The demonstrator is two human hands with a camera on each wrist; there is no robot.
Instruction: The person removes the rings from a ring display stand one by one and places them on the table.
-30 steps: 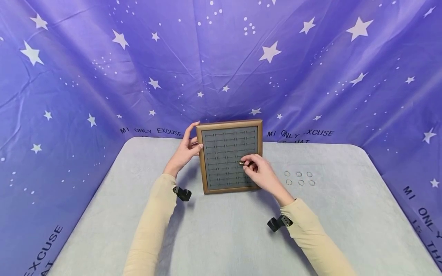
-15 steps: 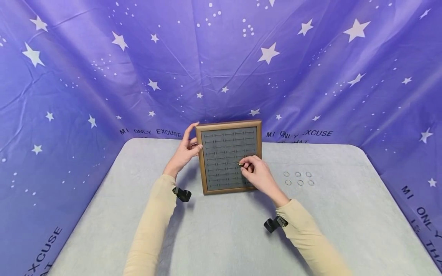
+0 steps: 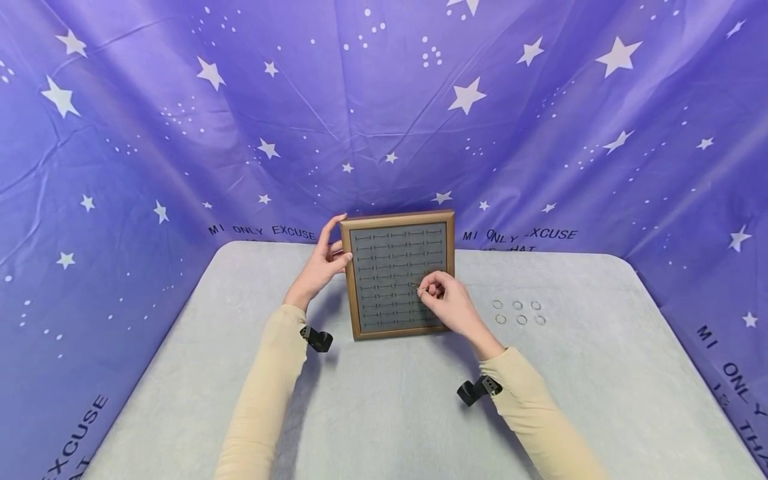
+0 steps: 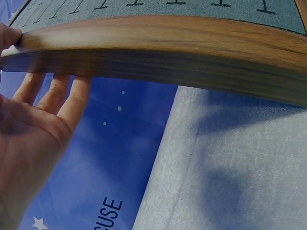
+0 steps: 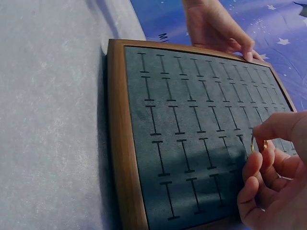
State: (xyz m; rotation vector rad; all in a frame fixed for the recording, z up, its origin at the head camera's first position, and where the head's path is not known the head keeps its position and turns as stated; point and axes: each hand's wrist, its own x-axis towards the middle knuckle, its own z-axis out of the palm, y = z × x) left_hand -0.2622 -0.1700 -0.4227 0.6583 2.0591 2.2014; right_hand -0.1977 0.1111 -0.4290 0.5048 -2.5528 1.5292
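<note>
A ring display tray (image 3: 399, 219) with a wooden frame and a dark grey slotted pad is propped up at a tilt on the table. My left hand (image 3: 318, 270) grips its left side, thumb on the front of the frame and fingers behind. Close in front of the pad, right of its middle, my right hand (image 3: 450, 300) pinches a thin gold ring (image 5: 252, 143) between thumb and index finger. Another bit of gold (image 5: 265, 143) shows between its fingers in the right wrist view. The slots behind this hand are hidden.
Several thin rings (image 3: 501, 324) lie in two rows on the grey-white table (image 3: 384, 413), right of the tray. A purple star-printed cloth (image 3: 384, 100) hangs behind and around the table. Black wrist cameras (image 3: 479, 390) sit on both sleeves.
My right hand has shifted slightly left and its fingertips have turned a little around the ring at the pad. The left hand keeps its grip, and the tray stays in place.
</note>
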